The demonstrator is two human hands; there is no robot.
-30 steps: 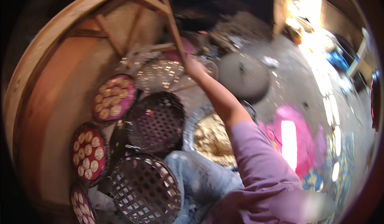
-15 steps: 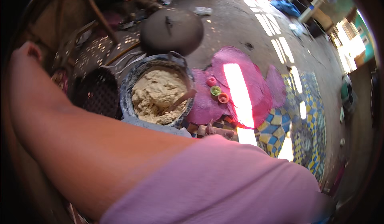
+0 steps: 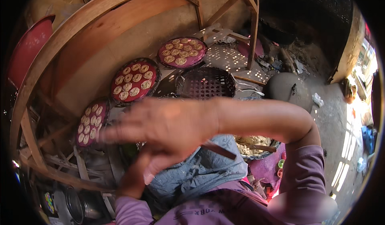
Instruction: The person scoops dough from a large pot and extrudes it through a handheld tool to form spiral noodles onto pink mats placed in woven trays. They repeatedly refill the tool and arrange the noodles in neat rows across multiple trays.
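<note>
My right hand [image 3: 168, 120] reaches leftward across my body, blurred, its fingers stretched out and thumb apart, with nothing seen in it. Its fingertips overlap, in the view, a round tray [image 3: 93, 122] of pale coiled dough pieces on dark red lining. My left forearm [image 3: 134, 181] rises from the lower left; the left hand is hidden behind the right one. From below the right wrist a flat brown stick [image 3: 219, 149] pokes out; what holds it is hidden. Grey-blue cloth [image 3: 204, 164] covers my lap. To the right, partly behind my forearm, a tub holds pale dough [image 3: 248, 146] with another wooden stick [image 3: 258, 148].
Two more trays of dough coils, the middle one [image 3: 135, 80] and the far one [image 3: 182, 52], stand beyond my hand. Beside them is a dark woven basket [image 3: 206, 82]. A curved wooden frame [image 3: 64, 28] arches on the left. A grey domed lid [image 3: 288, 90] lies right of the basket.
The view has swung left, bringing the trays and wooden frame into sight. An outstretched arm crossed the earlier view; now my right arm is bent across, and my left forearm shows.
</note>
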